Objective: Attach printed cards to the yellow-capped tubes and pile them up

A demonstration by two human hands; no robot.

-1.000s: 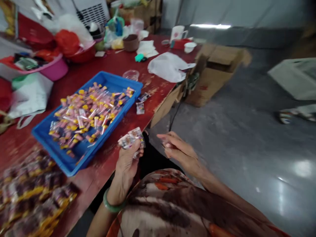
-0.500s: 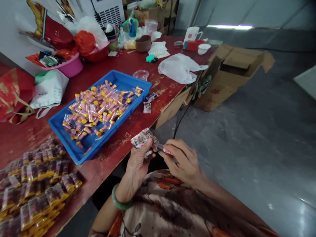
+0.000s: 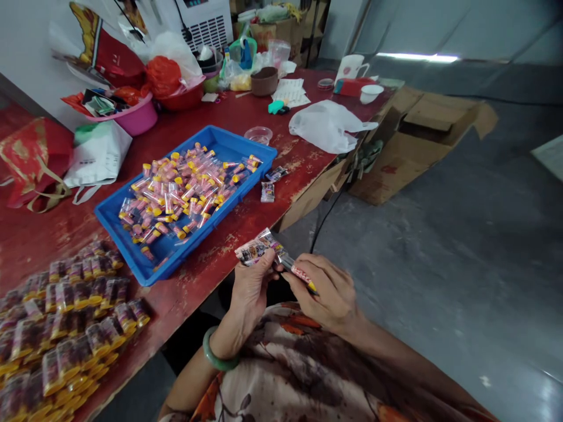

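In front of my lap, my left hand (image 3: 250,288) is closed on small printed plastic packets (image 3: 254,248), pinched under the thumb. My right hand (image 3: 331,293) grips a slim clear tube (image 3: 302,274) with pink-and-white contents and a yellow end. The tube's far end meets the packets at my left fingers; whether it is inside one I cannot tell. Beyond my hands lies a blue tray (image 3: 210,226) holding many similar yellow-capped tubes (image 3: 176,196). Two loose printed packets (image 3: 267,192) rest on the table beside the tray's right end.
Stacked rows of dark packets with yellow ends (image 3: 65,328) cover the red table's (image 3: 206,264) near left. A white plastic bag (image 3: 323,124), pink basin (image 3: 136,117), brown bowl (image 3: 264,83) and white mug (image 3: 350,67) stand farther back. An open cardboard box (image 3: 396,161) is right of the table.
The view has shifted slightly, so the table appears farther right. More of the tube, with its yellow end, now shows in my right hand. Both hands keep their grip.
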